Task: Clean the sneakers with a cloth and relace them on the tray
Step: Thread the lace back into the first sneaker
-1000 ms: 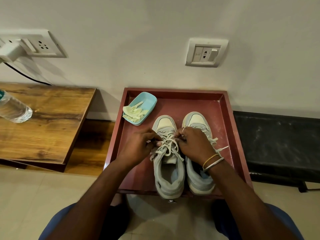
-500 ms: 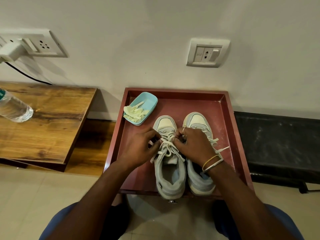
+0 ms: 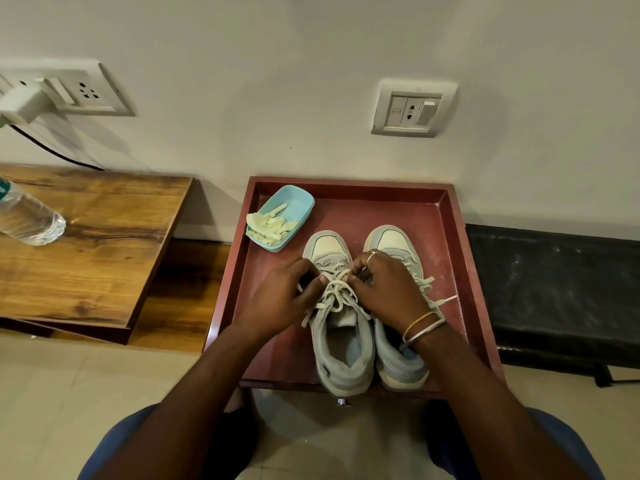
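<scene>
Two pale grey-blue sneakers stand side by side on a dark red tray [image 3: 450,237], toes toward the wall. The left sneaker [image 3: 343,351] has its white lace [image 3: 337,296] bunched in loops over the tongue. My left hand [image 3: 284,299] and my right hand [image 3: 388,289] meet above it, each pinching a strand of that lace. My right wrist covers part of the right sneaker [image 3: 394,244], whose lace ends trail out to the right. A pale yellow cloth [image 3: 270,225] lies crumpled in a light blue dish [image 3: 294,202] at the tray's far left corner.
A wooden table [image 3: 90,244] stands to the left with a plastic water bottle [image 3: 27,216] lying on it. A black bench [image 3: 554,285] sits right of the tray. Wall sockets [image 3: 412,107] are above, one with a plugged charger [image 3: 20,102]. My knees frame the tiled floor below.
Both hands have stayed at the left sneaker's lace, fingers shifting slightly as the loops are worked. Sneakers, tray and dish have not moved.
</scene>
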